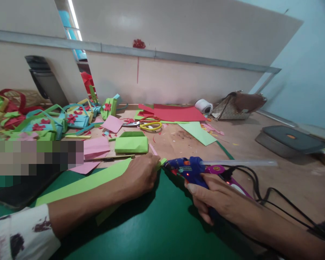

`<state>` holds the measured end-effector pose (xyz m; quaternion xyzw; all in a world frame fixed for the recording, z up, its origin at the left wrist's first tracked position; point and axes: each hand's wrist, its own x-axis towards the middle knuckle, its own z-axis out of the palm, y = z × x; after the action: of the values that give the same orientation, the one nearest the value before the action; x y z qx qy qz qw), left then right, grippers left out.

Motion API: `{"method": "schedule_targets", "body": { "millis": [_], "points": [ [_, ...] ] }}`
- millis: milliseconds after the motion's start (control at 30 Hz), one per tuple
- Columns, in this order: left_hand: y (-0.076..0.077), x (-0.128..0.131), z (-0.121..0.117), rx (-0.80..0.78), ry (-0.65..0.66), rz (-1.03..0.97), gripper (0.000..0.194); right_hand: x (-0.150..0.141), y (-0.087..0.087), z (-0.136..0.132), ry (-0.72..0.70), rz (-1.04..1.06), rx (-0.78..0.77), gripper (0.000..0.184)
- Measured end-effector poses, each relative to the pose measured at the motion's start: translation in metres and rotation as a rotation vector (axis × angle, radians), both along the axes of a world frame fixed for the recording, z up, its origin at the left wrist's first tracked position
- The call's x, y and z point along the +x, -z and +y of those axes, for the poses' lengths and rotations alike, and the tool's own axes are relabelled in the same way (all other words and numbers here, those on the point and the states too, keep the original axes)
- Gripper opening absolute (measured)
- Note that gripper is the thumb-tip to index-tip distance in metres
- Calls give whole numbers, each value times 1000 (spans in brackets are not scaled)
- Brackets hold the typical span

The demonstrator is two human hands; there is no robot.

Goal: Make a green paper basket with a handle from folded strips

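My left hand (141, 173) is closed, pressing down the end of a long light-green paper strip (83, 183) that lies on a dark green mat (157, 224). My right hand (219, 200) grips a blue glue gun (188, 169), whose nozzle points left at the strip's end right beside my left fingers. A clear glue stick (238, 163) juts out of the gun's back, and its black cord (273, 198) trails off to the right.
A folded green paper box (131, 142), pink sheets (96, 146), yellow-handled scissors (148, 125) and red and green sheets (176, 112) lie on the wooden table. Paper baskets (43, 122) pile at left. A tape roll (203, 105), a handbag (237, 106), a grey lidded box (289, 140) and a dark phone (21, 191) are nearby.
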<state>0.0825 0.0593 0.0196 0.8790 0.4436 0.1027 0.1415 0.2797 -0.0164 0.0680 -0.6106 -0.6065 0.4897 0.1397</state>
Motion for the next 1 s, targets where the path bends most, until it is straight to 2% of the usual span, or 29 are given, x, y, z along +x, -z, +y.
{"method": "schedule_targets", "body": {
  "millis": [567,1000],
  "points": [
    [2,0,1,55,25,41,10,8,8,9,-20,-52,72,49],
    [7,-2,0,114,89,87,20,10,10,14,-26,-103,91,48]
  ]
}}
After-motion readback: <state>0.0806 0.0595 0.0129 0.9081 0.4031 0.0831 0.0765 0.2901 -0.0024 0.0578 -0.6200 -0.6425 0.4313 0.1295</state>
